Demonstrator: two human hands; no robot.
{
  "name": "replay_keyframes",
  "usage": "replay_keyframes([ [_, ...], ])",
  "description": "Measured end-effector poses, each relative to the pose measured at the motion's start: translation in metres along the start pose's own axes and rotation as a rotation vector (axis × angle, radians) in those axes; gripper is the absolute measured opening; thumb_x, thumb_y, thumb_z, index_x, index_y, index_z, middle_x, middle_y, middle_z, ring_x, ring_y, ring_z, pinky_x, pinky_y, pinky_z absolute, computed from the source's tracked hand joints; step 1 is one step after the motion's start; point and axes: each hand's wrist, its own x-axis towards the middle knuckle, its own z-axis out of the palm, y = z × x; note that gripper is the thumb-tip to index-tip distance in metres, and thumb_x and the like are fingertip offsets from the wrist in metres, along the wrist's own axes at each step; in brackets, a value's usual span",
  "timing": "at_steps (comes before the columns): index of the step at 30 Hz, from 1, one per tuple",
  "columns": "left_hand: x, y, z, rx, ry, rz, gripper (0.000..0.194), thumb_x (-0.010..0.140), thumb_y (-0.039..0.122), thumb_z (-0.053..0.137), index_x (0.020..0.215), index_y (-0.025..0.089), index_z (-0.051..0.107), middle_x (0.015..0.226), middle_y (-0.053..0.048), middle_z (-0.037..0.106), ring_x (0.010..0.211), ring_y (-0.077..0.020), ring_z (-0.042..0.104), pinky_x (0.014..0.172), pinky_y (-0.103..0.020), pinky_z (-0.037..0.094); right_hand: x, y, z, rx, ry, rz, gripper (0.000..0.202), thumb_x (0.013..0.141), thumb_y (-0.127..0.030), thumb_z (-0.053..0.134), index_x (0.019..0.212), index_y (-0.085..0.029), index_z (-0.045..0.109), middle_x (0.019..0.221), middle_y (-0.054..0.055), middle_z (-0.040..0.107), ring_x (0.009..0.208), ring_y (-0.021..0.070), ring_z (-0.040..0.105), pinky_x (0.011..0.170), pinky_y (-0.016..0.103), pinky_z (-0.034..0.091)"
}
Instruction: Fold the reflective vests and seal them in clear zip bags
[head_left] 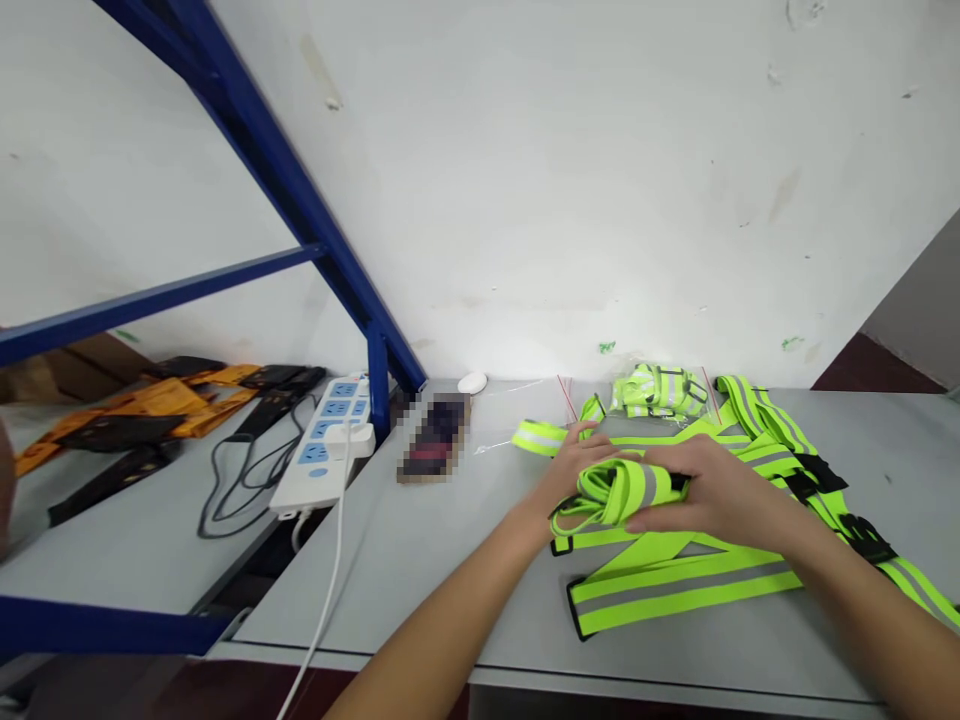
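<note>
Folding a fluorescent reflective strap vest (660, 560) on the grey desk (420, 560), we have both hands on one gathered bundle of straps (615, 492). Our left hand (581, 460) cups the bundle from behind, fingers curled around it; our right hand (712, 490) lies over its front, fingers pressed together flat on the webbing. We judge the fold partly made: long bands near the bundle lie loose on the desk. Just behind the bundle sits a bagged vest (658, 390), already packed. A power strip (322, 440) lies well left of the bundle.
</note>
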Motion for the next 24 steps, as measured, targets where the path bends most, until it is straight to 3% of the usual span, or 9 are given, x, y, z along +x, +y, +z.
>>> replay_keyframes([
  [3,-0.005,-0.007,0.003,0.183,0.112,0.168,0.019,0.095,0.028,0.048,0.103,0.026,0.065,0.100,0.000,0.070,0.098,-0.0168,0.055,0.113,-0.044,0.019,-0.001,0.003,0.011,-0.031,-0.060,-0.012,0.040,0.078,-0.056,0.065,0.098,-0.022,0.070,0.087,0.005,0.065,0.076,0.0180,0.056,0.068,0.028,0.045],
  [7,-0.013,-0.013,0.011,0.298,0.103,0.229,0.022,0.095,0.021,0.045,0.109,0.026,0.062,0.107,0.000,0.070,0.101,-0.0161,0.053,0.113,-0.043,0.014,0.002,0.020,0.023,-0.004,-0.120,0.050,0.042,0.072,-0.059,0.069,0.081,-0.018,0.069,0.087,0.005,0.063,0.074,0.0182,0.054,0.065,0.027,0.043],
  [11,-0.013,-0.018,0.021,0.292,0.048,0.209,0.022,0.095,0.017,0.043,0.097,0.023,0.064,0.104,0.000,0.071,0.102,-0.0169,0.054,0.114,-0.043,0.012,0.005,0.039,0.029,-0.042,-0.153,0.093,0.044,0.069,-0.061,0.071,0.071,-0.017,0.065,0.075,0.001,0.061,0.065,0.0152,0.048,0.058,0.026,0.038],
  [15,-0.010,-0.021,0.026,0.329,0.021,0.189,0.023,0.094,0.016,0.046,0.099,0.027,0.065,0.108,0.002,0.070,0.109,-0.0179,0.053,0.115,-0.050,0.011,0.006,0.051,0.036,-0.099,-0.207,0.139,0.045,0.068,-0.061,0.072,0.076,-0.018,0.064,0.065,-0.002,0.055,0.057,0.0120,0.041,0.052,0.024,0.033],
  [20,-0.006,-0.026,0.017,0.485,0.102,0.146,0.032,0.090,0.010,0.050,0.105,0.034,0.064,0.135,0.005,0.056,0.123,-0.0234,0.042,0.113,-0.061,0.008,0.010,0.062,0.048,-0.139,-0.214,0.211,0.045,0.068,-0.061,0.071,0.073,-0.019,0.058,0.056,-0.006,0.043,0.052,0.0105,0.036,0.047,0.023,0.030],
  [24,-0.004,-0.030,-0.003,0.570,0.263,-0.023,0.058,0.080,-0.001,0.052,0.123,0.037,0.057,0.143,0.000,0.048,0.123,-0.0274,0.040,0.111,-0.062,0.013,0.016,0.062,0.049,-0.097,-0.256,0.241,0.042,0.068,-0.057,0.073,0.071,-0.019,0.055,0.056,-0.006,0.042,0.050,0.0098,0.037,0.045,0.022,0.027],
])
